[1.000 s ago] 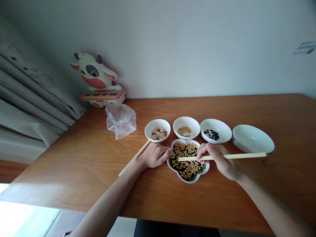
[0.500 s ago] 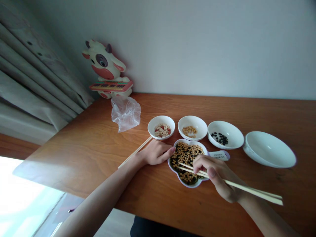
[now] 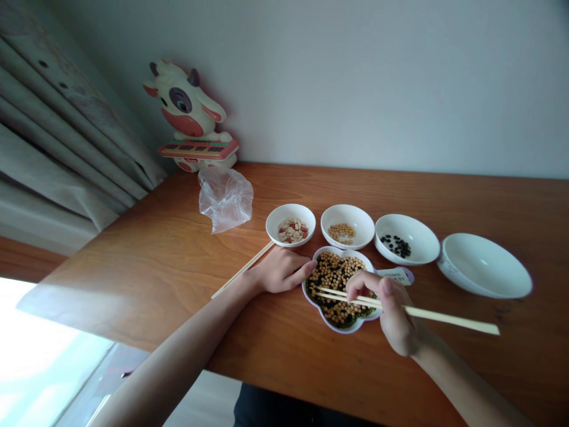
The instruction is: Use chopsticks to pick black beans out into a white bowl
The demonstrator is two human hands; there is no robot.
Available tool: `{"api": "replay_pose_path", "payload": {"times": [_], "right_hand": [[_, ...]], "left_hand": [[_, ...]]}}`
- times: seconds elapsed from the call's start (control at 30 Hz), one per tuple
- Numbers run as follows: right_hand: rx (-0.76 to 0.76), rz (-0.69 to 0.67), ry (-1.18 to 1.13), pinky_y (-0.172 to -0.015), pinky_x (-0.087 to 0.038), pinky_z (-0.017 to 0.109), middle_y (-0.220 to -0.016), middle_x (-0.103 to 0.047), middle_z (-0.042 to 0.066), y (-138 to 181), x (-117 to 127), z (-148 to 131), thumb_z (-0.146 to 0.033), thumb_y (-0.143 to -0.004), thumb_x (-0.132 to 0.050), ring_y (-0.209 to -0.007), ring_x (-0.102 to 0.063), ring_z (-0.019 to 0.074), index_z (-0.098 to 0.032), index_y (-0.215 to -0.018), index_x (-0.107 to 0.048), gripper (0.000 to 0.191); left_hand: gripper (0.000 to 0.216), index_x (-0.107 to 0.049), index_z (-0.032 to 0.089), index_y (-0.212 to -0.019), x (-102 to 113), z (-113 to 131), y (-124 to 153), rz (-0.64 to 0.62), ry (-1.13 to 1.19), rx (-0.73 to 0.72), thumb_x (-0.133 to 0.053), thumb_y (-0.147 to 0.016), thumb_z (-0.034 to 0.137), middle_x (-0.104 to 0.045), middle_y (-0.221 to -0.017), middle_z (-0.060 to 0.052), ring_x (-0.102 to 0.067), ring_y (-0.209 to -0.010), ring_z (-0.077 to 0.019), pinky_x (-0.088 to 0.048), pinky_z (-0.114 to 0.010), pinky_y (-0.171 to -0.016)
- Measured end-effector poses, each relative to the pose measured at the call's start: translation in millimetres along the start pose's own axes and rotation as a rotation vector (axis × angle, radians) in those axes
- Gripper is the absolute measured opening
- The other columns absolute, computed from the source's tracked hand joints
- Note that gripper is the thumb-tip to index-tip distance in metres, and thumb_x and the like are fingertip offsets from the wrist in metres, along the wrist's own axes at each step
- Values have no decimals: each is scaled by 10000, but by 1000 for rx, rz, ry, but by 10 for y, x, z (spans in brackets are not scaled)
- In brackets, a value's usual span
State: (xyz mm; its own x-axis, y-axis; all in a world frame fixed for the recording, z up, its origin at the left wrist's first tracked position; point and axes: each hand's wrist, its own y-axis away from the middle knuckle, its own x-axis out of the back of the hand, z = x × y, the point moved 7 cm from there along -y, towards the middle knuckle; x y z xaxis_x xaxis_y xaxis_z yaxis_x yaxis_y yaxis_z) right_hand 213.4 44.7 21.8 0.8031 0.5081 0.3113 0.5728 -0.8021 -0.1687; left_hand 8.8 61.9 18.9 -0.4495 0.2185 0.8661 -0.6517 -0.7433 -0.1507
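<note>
My right hand point(image 3: 391, 311) holds a pair of light wooden chopsticks point(image 3: 453, 318), their tips among the beans point(image 3: 334, 276) in a white flower-shaped dish point(image 3: 345, 330) with a purple edge. Yellow beans lie mixed with darker ones in it. I cannot make out whether the tips pinch a bean. My left hand point(image 3: 284, 270) is closed at the dish's left side, thumb on the rim, other fingers curled and partly hidden. Behind stand three white bowls: one point(image 3: 291, 212) with flat pale and reddish pieces, one point(image 3: 361, 222) with yellow beans, one point(image 3: 422, 240) with black beans.
A larger white bowl point(image 3: 489, 267) stands at the right end of the row. A second pair of chopsticks point(image 3: 242, 270) lies left of my hand. Farther back are a crumpled clear plastic bag point(image 3: 226, 198) and a cow-shaped toy keyboard point(image 3: 191, 118) against the wall.
My right hand has turned slightly, and the chopstick tips have shifted a little left within the dish. Their rear ends now line up. My left hand stays at the rim.
</note>
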Motion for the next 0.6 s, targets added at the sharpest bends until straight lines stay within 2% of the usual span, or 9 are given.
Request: {"api": "replay_pose_path", "payload": {"times": [0.23,0.33,0.43,0.5,0.53,0.6], "right_hand": [[-5,114,-49,-641,-447,366,-765,-686,70,7,6,9,-598,-1100,-155,-710,-625,234,-226,-804,-708,729],[53,159,-70,-667,-477,373,-771,-695,74,5,102,-49,-585,-1103,-142,-726,-640,236,-227,-784,-715,747],[227,188,-23,-702,-513,393,-781,-704,80,39,374,-205,-612,-1094,-175,-756,-664,251,-229,-808,-749,747],[358,266,89,-691,-526,403,-841,-734,93,109,663,-324,-658,-1073,-250,-775,-683,266,-225,-843,-784,725],[387,341,141,-687,-534,409,-856,-740,104,150,835,-355,-682,-1066,-230,-786,-690,275,-223,-844,-795,761],[428,592,202,-671,-539,422,-794,-718,118,272,1210,-392,-675,-1071,-155,-776,-695,287,-226,-752,-781,834]], "left_hand": [[497,-513,191,-732,-34,-34,3,-17,-1,21,-295,-1134,386,-656,-723,-34,-543,-627,-145,-393,-297,-681],[491,-506,190,-730,-31,-29,0,-27,-8,25,-300,-1131,385,-644,-715,-31,-529,-627,-143,-392,-297,-684],[481,-485,189,-731,-22,-22,-4,-27,-5,36,-300,-1130,382,-617,-703,-20,-495,-619,-138,-391,-294,-694],[467,-478,189,-740,-20,-16,-4,-29,8,41,-305,-1130,379,-614,-720,-16,-486,-625,-135,-384,-293,-688],[462,-472,189,-742,-20,-13,-4,-29,18,42,-302,-1130,373,-605,-717,-13,-482,-626,-133,-380,-291,-684],[449,-456,190,-746,-22,4,-5,-34,32,23,-299,-1129,362,-593,-720,-11,-473,-630,-133,-373,-293,-685]]}}
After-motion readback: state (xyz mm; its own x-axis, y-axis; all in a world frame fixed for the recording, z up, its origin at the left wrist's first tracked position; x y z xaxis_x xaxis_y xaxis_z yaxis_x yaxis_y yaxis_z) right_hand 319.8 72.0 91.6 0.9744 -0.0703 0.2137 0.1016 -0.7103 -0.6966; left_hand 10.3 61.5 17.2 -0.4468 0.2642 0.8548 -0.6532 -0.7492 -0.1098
